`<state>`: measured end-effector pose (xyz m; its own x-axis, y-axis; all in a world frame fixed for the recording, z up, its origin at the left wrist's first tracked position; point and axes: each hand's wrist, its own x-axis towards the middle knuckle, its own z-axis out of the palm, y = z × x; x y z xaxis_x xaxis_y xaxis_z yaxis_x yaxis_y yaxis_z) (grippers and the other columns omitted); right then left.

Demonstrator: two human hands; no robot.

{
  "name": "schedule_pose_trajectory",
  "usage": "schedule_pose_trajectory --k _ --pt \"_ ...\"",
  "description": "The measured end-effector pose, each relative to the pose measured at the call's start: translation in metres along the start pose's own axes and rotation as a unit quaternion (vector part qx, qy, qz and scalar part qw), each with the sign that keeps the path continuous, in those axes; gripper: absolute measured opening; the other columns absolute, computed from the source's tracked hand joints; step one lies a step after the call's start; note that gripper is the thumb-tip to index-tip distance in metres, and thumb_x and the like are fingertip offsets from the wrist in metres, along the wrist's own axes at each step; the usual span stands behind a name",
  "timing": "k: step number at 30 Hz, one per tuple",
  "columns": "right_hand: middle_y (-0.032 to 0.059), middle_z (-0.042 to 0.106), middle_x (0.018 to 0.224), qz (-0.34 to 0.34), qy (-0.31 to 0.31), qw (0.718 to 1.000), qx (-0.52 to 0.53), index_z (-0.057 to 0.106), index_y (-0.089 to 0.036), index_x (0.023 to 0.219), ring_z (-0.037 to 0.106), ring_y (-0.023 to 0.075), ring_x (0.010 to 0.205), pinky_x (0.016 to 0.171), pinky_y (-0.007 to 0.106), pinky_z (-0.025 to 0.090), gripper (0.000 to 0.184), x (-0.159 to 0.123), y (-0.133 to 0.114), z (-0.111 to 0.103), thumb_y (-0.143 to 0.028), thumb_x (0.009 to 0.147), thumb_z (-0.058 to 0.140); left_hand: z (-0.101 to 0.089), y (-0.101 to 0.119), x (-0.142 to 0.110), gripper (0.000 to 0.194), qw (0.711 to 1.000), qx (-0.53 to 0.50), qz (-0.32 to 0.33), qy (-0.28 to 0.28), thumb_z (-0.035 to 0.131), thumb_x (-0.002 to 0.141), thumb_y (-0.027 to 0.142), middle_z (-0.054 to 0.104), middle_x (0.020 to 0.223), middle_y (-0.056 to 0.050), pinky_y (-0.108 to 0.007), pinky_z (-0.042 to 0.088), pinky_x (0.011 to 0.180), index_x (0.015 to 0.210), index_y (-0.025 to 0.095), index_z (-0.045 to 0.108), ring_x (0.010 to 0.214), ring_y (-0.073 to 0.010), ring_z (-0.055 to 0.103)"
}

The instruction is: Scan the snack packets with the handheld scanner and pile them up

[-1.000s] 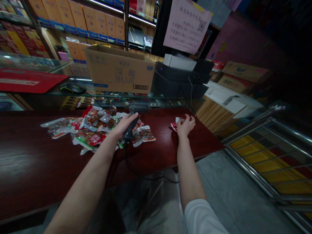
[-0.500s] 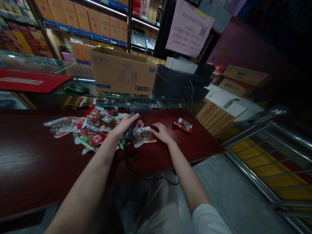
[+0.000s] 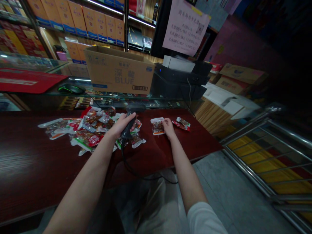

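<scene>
Left hand (image 3: 121,125), centre of the frame: fingers closed around the grip of the black scanner (image 3: 127,130). Right hand (image 3: 169,128), right of centre: fingertips together, pinching the right edge of the clear packet (image 3: 157,127). Packet pile (image 3: 94,126): left of centre, on the dark red surface (image 3: 36,169). Open carton (image 3: 119,74): upper centre.

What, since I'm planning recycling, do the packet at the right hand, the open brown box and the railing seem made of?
Packet: probably glossy plastic film, partly transparent with pale edges.
Brown box: matt cardboard, judging by its plain, printed panels.
Railing: polished metal, perhaps steel, given its bright streaked reflections.
</scene>
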<state>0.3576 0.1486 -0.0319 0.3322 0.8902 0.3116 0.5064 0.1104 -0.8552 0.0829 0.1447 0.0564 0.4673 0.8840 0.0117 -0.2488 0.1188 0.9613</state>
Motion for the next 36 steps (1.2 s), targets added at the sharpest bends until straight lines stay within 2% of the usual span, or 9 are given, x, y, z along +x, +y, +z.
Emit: schedule_pose_trajectory --k 3,6,11,14,21,25,28,32,36 --pt "-0.0034 0.057 0.078 0.041 0.118 0.989 0.083 0.043 -0.024 0.089 0.058 0.0138 0.072 0.071 0.028 0.051 0.019 0.011 0.010 -0.017 -0.043 0.085 0.042 0.004 0.001 -0.002 0.047 1.000 0.013 -0.010 -0.023 0.070 0.075 0.054 0.070 0.072 -0.008 -0.018 0.036 0.037 0.091 0.013 0.054 0.041 -0.0064 0.048" --pt "-0.0033 0.057 0.084 0.067 0.176 0.969 0.160 0.040 -0.025 0.094 0.060 0.0126 0.072 0.070 0.029 0.053 0.017 0.013 0.011 -0.027 -0.039 0.084 0.042 0.013 0.001 -0.006 0.049 0.997 0.032 -0.031 -0.055 0.068 0.077 0.055 0.070 0.070 -0.008 -0.019 0.034 0.036 0.095 0.011 0.056 0.039 -0.0067 0.047" --pt "-0.0018 0.062 0.091 0.091 0.152 0.915 0.363 0.047 -0.023 0.095 0.063 0.0117 0.080 0.079 0.030 0.055 0.027 0.006 0.003 -0.023 -0.024 0.072 0.061 0.028 -0.009 -0.009 0.050 0.992 0.046 -0.061 -0.104 0.068 0.076 0.056 0.071 0.071 -0.008 -0.020 0.035 0.036 0.096 0.012 0.056 0.038 -0.0066 0.047" --pt "-0.0006 0.064 0.095 0.079 0.132 0.911 0.383 0.052 -0.022 0.095 0.064 0.0128 0.084 0.081 0.032 0.056 0.028 0.003 -0.002 -0.021 -0.021 0.070 0.065 0.033 -0.018 -0.006 0.051 0.989 0.062 -0.063 -0.116 0.067 0.077 0.059 0.071 0.072 -0.008 -0.019 0.035 0.036 0.093 0.012 0.055 0.038 -0.0062 0.048" --pt "0.0018 0.066 0.098 0.062 0.093 0.918 0.381 0.053 -0.022 0.098 0.067 0.0177 0.089 0.083 0.041 0.057 0.028 0.003 -0.005 -0.017 -0.026 0.072 0.063 0.036 -0.029 -0.001 0.047 0.991 0.068 -0.069 -0.097 0.065 0.078 0.058 0.071 0.071 -0.009 -0.019 0.036 0.035 0.088 0.013 0.053 0.037 -0.0062 0.048" --pt "0.0024 0.065 0.101 0.058 0.101 0.927 0.357 0.052 -0.022 0.100 0.066 0.0159 0.088 0.082 0.038 0.057 0.031 0.004 -0.001 -0.013 -0.027 0.071 0.064 0.039 -0.032 -0.001 0.046 0.990 0.069 -0.074 -0.100 0.066 0.078 0.057 0.070 0.068 -0.008 -0.019 0.037 0.036 0.084 0.014 0.053 0.038 -0.0066 0.048" --pt "0.0051 0.065 0.107 0.043 0.118 0.945 0.303 0.048 -0.023 0.106 0.066 0.0162 0.093 0.084 0.039 0.056 0.033 0.007 0.004 -0.013 -0.028 0.075 0.058 0.039 -0.027 -0.003 0.047 0.990 0.073 -0.068 -0.102 0.067 0.078 0.058 0.071 0.072 -0.008 -0.020 0.041 0.038 0.088 0.014 0.054 0.042 -0.0077 0.052" --pt "0.0107 0.064 0.111 0.030 0.204 0.969 0.138 0.041 -0.020 0.119 0.065 0.0187 0.099 0.091 0.041 0.051 0.042 0.015 0.012 -0.024 -0.022 0.078 0.048 0.028 -0.005 -0.009 0.046 0.989 0.107 -0.051 -0.087 0.073 0.073 0.051 0.072 0.081 -0.007 -0.023 0.047 0.044 0.094 0.016 0.052 0.048 -0.0099 0.057" --pt "0.0188 0.063 0.112 0.025 0.249 0.965 -0.077 0.048 -0.014 0.112 0.060 0.0263 0.106 0.099 0.046 0.044 0.032 0.021 0.016 -0.037 -0.022 0.081 0.044 0.003 0.028 -0.014 0.037 0.984 0.179 -0.017 -0.017 0.072 0.071 0.045 0.066 0.067 0.000 -0.026 0.052 0.055 0.088 0.016 0.055 0.055 -0.0133 0.061"
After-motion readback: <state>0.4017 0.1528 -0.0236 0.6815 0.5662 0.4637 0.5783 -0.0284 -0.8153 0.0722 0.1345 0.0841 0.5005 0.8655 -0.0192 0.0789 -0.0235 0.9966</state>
